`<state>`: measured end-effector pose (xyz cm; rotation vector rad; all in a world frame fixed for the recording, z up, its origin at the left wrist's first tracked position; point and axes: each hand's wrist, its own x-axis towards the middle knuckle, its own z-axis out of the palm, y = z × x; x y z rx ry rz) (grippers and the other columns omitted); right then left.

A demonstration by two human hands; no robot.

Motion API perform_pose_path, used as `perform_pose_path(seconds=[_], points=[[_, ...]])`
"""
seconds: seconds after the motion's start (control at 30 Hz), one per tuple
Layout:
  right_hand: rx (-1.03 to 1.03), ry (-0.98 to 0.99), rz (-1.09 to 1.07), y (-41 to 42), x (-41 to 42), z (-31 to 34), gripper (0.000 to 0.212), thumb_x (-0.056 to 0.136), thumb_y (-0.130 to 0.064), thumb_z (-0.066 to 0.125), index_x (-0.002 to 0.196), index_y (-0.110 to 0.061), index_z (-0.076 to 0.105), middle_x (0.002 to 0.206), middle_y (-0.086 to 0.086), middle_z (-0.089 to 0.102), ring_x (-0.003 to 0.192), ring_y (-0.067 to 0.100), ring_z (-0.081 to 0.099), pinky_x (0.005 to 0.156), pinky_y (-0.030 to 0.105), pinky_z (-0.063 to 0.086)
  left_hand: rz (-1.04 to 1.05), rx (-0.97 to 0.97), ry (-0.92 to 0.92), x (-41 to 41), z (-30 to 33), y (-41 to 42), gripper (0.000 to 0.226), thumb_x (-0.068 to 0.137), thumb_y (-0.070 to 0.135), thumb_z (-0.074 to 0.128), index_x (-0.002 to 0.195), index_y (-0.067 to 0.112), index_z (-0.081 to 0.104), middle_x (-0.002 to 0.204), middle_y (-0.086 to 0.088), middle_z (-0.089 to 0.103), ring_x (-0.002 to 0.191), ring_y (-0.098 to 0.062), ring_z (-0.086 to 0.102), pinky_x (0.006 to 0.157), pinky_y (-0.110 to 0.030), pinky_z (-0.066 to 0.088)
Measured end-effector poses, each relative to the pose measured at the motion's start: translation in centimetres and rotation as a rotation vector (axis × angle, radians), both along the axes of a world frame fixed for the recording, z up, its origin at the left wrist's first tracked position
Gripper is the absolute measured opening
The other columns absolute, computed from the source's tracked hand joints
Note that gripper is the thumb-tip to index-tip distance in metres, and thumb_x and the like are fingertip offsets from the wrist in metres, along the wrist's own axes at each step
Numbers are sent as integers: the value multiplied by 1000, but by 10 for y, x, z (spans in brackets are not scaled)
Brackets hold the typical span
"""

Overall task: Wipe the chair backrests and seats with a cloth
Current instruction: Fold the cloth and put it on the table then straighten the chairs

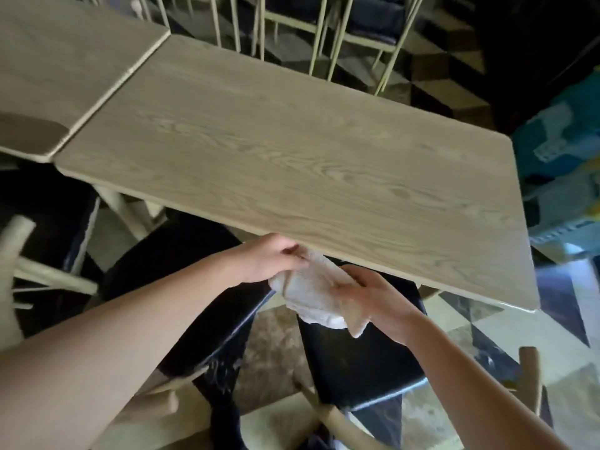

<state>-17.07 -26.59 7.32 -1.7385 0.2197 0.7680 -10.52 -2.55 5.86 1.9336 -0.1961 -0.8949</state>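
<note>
Pale wood-grain table filled the centre of the view, with a second matching tabletop butted against it at ten o'clock and cream-coloured chair frames beyond it at twelve o'clock. Below the near table edge, at six o'clock, a white terry cloth was bunched into a loose, crumpled roll, held in the air above a black chair seat. Left hand, forearm extended from eight o'clock, gripped the upper end of the cloth with curled fingers. Right hand, reaching in from five o'clock, clasped the lower end, a corner of cloth hanging under the palm. A second black seat lay beneath the left forearm.
</note>
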Motion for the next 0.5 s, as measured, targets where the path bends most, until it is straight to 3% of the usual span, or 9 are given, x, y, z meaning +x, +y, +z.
perform_pose_path(seconds=[0.1,0.2,0.3,0.37,0.43,0.5], points=[[205,16,-149,9,0,37,39,81,-24,70,117,-9,71,105,22,69,96,30,64,81,39,48,36,-195,157,5,30,22,42,88,1,65,113,34,72,102,-2,73,100,-22,68,97,-43,49],[406,12,-187,11,-2,69,50,90,-28,60,132,-3,63,133,34,58,114,39,60,96,49,47,128,-242,81,9,54,28,35,80,19,75,106,42,75,109,4,77,107,-19,71,100,-43,53],[463,-21,-252,12,-8,99,52,92,-25,53,138,-2,60,142,32,53,122,45,57,101,53,47,208,-254,-70,8,79,24,18,87,30,76,100,43,78,103,10,78,95,-5,72,88,-31,52],[341,-101,-283,12,-14,112,51,85,-21,61,134,-7,64,135,28,61,120,44,61,97,49,50,231,-232,-254,7,95,18,21,91,23,75,94,44,77,103,10,75,96,7,67,91,-21,48],[171,-256,-262,14,-20,125,45,81,-18,64,125,-12,69,117,15,73,105,25,70,85,32,56,211,-153,-525,3,113,10,34,93,17,72,96,50,70,101,12,66,94,17,57,85,-5,40],[32,-402,-247,17,-26,136,35,84,-17,61,117,-16,72,96,-3,76,88,8,70,74,18,53,212,-170,-598,-5,128,2,44,96,15,66,97,58,69,99,18,71,91,16,60,77,0,41]])
